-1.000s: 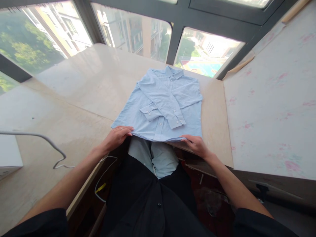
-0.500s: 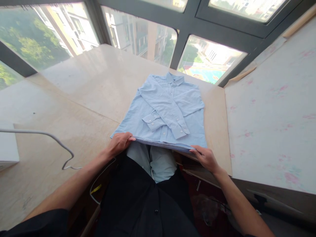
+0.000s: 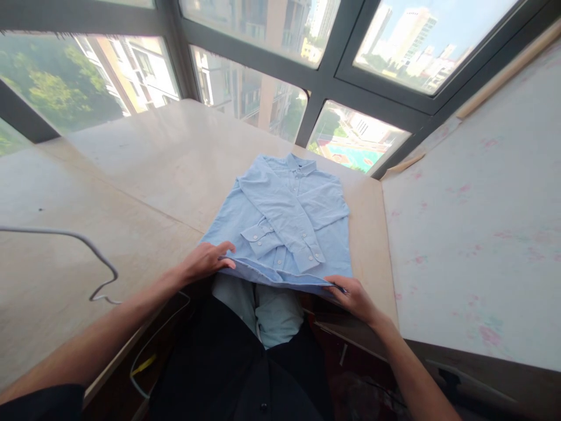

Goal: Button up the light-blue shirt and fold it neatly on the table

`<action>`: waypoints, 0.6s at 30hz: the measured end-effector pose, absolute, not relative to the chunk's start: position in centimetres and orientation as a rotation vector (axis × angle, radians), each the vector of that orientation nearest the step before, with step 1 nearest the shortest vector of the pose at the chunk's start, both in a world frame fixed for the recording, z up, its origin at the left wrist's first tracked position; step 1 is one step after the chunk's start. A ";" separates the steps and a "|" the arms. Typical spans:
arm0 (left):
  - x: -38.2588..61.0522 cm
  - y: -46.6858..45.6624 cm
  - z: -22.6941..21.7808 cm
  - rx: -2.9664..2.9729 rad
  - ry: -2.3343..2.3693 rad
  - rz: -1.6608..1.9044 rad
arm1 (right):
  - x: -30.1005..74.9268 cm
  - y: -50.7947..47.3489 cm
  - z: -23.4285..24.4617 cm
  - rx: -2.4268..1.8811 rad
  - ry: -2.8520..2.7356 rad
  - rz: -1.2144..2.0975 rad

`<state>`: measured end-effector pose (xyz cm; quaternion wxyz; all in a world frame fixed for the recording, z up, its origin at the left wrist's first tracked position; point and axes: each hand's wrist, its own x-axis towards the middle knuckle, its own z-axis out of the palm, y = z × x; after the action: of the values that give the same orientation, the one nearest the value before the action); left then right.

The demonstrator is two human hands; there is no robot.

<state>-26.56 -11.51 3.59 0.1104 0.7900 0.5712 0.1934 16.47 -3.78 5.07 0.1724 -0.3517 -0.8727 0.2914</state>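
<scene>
A light blue long-sleeved button shirt [image 3: 258, 204] lies front up on the pale tabletop, collar toward the window and both sleeves crossed over its front. Its bottom hem hangs at the near table edge, the front and back layers slightly parted. At the hem's left end is my left hand [image 3: 205, 261], thumb and index finger a little apart with the cloth edge between them. My right hand [image 3: 353, 297] pinches the hem near its right corner, fingers partly hidden by the cloth.
The tabletop [image 3: 144, 158] runs left and back to the window frames [image 3: 252, 61]. A grey cable [image 3: 94, 248] crosses the left side. On the right stands a white flower-patterned panel [image 3: 473, 245]. A yellow cable tag [image 3: 144, 365] hangs below the table edge.
The view has tilted up, showing more window. My left thumb and index finger have spread apart at the hem. The hem's two layers have parted more between my hands.
</scene>
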 end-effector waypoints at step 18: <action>-25.6 -7.7 8.5 2.701 1.309 0.085 | 13.2 -1.4 8.5 -1.169 -2.530 0.674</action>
<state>-25.64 -7.73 8.46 0.0693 0.8973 0.4350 0.0283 13.17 -1.42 8.47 0.1365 -0.4039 -0.8741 0.2328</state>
